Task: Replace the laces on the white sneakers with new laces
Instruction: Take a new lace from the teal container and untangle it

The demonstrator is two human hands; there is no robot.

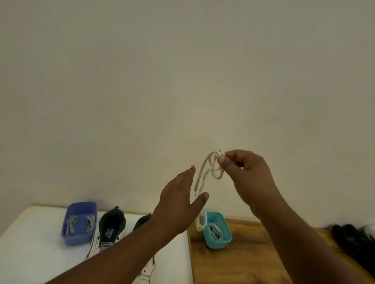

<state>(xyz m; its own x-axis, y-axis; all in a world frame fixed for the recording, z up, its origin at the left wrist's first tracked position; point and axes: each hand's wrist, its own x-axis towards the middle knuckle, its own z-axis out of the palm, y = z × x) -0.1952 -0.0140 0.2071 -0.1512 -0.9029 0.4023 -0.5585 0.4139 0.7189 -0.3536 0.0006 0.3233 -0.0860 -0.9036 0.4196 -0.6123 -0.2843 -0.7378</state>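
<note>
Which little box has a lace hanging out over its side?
The teal box on the wooden surface: a white lace droops over its left rim. The blue box keeps its laces inside.

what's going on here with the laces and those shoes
A person is relacing white sneakers. The right hand pinches a loose lace up in the air, and the open left hand reaches toward its dangling end. The sneakers sit on the white surface, between a blue tub and a teal tub, both holding laces. The teal tub is on the wooden surface.
</note>
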